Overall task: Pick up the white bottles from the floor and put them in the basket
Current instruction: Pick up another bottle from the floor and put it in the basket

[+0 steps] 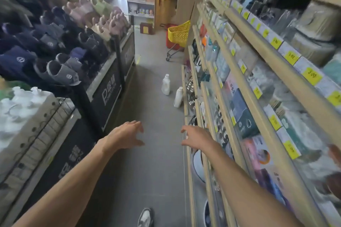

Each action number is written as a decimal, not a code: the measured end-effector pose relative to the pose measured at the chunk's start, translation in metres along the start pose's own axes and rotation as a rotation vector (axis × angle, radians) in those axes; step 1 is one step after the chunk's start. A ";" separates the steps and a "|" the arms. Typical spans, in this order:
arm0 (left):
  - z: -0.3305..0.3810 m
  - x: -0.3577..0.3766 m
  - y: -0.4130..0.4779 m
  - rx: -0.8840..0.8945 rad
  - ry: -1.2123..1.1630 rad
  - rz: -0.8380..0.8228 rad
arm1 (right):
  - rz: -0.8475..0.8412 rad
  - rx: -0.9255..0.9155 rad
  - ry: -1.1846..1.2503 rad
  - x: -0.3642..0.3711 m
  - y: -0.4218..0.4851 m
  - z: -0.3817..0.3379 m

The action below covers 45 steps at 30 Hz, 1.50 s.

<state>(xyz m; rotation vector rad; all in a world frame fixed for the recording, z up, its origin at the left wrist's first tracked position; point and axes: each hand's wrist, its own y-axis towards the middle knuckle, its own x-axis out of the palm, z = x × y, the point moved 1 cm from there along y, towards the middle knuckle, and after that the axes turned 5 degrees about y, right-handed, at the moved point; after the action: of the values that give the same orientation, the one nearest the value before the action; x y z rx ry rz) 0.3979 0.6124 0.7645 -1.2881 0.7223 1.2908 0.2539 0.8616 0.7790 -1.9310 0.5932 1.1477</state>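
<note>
2 white bottles point(165, 84) point(178, 97) were seen upright on the floor point(151, 162). The left hand point(127, 134) and right hand point(198, 137) were held open, empty.

You see the farther white plastic bottle point(165, 84) and the nearer white plastic bottle point(178, 97) plain against the flat grey floor point(151, 125). Your lattice-patterned plastic basket point(178, 34) is bright yellow. Yellow price tags point(311, 76) dot the pale beige wooden shelf rails point(258, 46). The felt slippers point(59, 73) are navy and grey with round white logos; the display bin point(108, 97) is black, lettered white.
</note>
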 end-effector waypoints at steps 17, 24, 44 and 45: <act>-0.062 -0.129 0.293 0.085 0.158 0.014 | 0.198 0.047 -0.094 -0.127 0.256 -0.004; -0.078 -0.181 0.418 0.076 0.169 0.043 | 0.264 0.062 -0.090 -0.187 0.371 0.010; -0.194 -0.292 0.696 0.079 0.075 0.158 | 0.328 0.156 0.195 -0.310 0.678 -0.039; -0.204 -0.296 0.710 0.085 0.078 0.144 | 0.325 0.163 0.201 -0.313 0.693 -0.043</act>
<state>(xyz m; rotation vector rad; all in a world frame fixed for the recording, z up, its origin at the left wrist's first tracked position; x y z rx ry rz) -0.2824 0.2016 0.8044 -1.2410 0.9295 1.3160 -0.3720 0.4278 0.7921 -1.8650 1.1074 1.0666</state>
